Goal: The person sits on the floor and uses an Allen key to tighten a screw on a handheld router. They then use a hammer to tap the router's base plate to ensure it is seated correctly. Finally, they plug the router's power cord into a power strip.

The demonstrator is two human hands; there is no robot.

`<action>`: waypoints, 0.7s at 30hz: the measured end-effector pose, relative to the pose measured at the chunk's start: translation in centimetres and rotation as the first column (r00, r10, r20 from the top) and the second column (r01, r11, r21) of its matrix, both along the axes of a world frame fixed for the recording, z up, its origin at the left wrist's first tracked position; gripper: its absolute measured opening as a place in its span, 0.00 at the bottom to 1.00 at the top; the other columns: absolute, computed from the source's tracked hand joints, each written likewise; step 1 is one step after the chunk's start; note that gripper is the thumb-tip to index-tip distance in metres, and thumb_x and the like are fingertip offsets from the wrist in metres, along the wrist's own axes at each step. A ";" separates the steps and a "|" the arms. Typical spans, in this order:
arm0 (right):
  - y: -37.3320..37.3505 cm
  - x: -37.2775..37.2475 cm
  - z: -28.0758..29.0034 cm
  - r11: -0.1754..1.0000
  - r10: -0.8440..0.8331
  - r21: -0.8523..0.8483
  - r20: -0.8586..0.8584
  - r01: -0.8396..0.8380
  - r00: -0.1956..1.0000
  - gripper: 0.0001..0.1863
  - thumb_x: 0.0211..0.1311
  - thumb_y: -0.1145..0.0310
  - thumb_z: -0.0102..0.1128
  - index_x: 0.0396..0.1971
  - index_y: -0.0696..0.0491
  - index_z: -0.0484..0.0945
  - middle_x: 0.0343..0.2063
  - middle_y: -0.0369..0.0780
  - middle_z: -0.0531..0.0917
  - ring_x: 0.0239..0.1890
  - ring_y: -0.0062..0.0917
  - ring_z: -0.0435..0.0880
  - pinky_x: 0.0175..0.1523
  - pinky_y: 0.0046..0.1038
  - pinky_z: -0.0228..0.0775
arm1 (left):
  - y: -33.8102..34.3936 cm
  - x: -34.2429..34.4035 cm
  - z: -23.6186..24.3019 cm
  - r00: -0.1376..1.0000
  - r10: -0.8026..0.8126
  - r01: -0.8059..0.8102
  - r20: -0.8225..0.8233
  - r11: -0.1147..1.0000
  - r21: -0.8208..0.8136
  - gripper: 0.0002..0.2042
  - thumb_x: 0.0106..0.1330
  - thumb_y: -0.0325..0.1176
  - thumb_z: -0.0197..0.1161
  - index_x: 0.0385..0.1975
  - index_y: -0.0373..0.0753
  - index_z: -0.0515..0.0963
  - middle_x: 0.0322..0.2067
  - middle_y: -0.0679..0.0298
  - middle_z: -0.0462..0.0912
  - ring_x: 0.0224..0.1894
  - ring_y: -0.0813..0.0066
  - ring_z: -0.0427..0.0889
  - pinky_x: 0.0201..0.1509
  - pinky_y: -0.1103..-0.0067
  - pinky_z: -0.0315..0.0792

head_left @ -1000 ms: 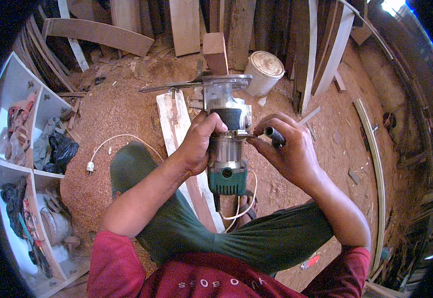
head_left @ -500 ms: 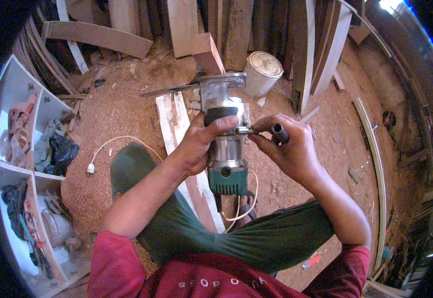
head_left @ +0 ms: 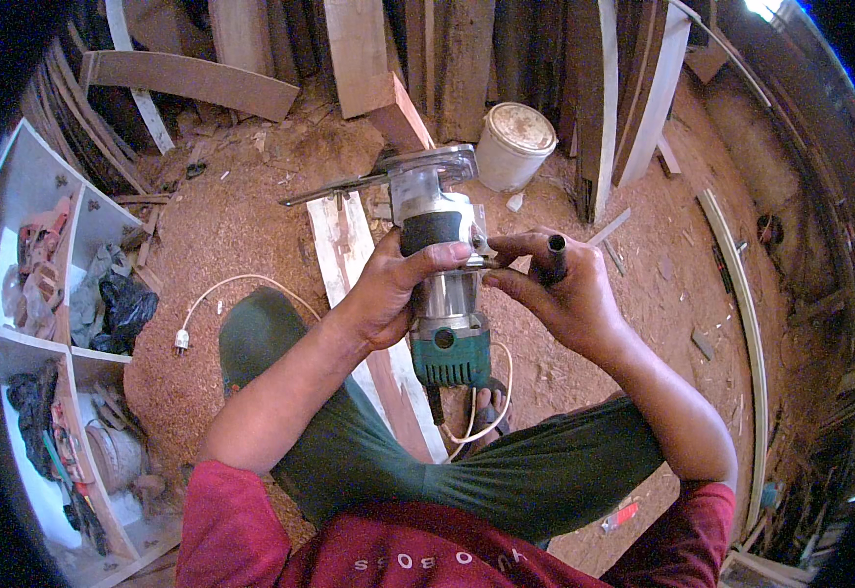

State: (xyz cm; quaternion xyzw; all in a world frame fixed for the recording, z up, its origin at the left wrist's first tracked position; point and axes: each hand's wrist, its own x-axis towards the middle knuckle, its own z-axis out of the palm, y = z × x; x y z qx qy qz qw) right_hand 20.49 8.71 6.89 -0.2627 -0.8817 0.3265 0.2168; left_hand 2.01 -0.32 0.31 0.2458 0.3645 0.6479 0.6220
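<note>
A green and silver trim router (head_left: 449, 345) is upright in the picture, with its clear-and-metal base (head_left: 427, 164) at the top. My left hand (head_left: 398, 289) is closed round its middle, thumb lying across the collar beside the black band. My right hand (head_left: 555, 289) is closed on a short black cylindrical piece (head_left: 556, 257), its thumb and forefinger touching the small metal clamp (head_left: 478, 257) on the router's right side. What the fingertips pinch there is too small to name. A white cord with a plug (head_left: 181, 338) lies on the sawdust by my left knee.
A pale board (head_left: 334, 235) lies under the router between my legs. A wood block (head_left: 400, 113) and white bucket (head_left: 511, 152) stand beyond it, before leaning planks (head_left: 643, 98). A compartmented shelf (head_left: 74, 265) with tools and bags is at left. A long strip (head_left: 731, 294) lies at right.
The top of the router has tilted a little to the left. My left thumb has moved up and across the collar. My right fingers stay at the clamp.
</note>
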 end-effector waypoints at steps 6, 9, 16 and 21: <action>0.3 0.2 0.0 1.000 0.002 0.005 0.027 -0.002 1.000 0.09 0.57 0.69 0.71 0.36 0.56 0.84 0.29 0.39 0.84 0.27 0.21 0.79 0.34 0.25 0.70 | -0.2 0.2 0.7 0.997 0.001 0.002 0.074 0.999 -0.034 0.20 0.59 0.36 0.72 0.48 0.38 0.74 0.39 0.65 0.81 0.40 0.75 0.82 0.46 0.74 0.79; 0.5 0.2 -0.6 0.998 0.061 0.020 -0.053 -0.060 0.997 0.07 0.58 0.71 0.69 0.35 0.57 0.83 0.31 0.41 0.84 0.30 0.24 0.82 0.36 0.27 0.72 | -0.3 0.2 0.9 0.997 -0.020 0.021 0.076 1.000 -0.020 0.20 0.59 0.37 0.72 0.48 0.38 0.74 0.39 0.65 0.81 0.39 0.75 0.82 0.46 0.75 0.79; 0.2 -0.2 -0.8 0.992 0.059 0.119 -0.157 -0.040 0.986 0.10 0.58 0.68 0.68 0.37 0.57 0.84 0.34 0.45 0.85 0.35 0.35 0.86 0.39 0.32 0.76 | 0.0 -0.2 -0.4 0.999 -0.031 0.031 0.041 1.000 -0.003 0.24 0.60 0.42 0.69 0.53 0.39 0.71 0.42 0.61 0.81 0.41 0.68 0.84 0.44 0.65 0.83; -0.4 -0.3 -0.3 0.998 -0.042 -0.051 -0.145 0.035 0.989 0.11 0.58 0.68 0.69 0.38 0.56 0.83 0.32 0.42 0.86 0.32 0.27 0.85 0.38 0.29 0.76 | 0.1 -0.1 -0.5 0.997 -0.024 0.024 0.073 1.000 -0.004 0.25 0.61 0.43 0.68 0.54 0.39 0.70 0.43 0.61 0.81 0.40 0.68 0.85 0.45 0.66 0.82</action>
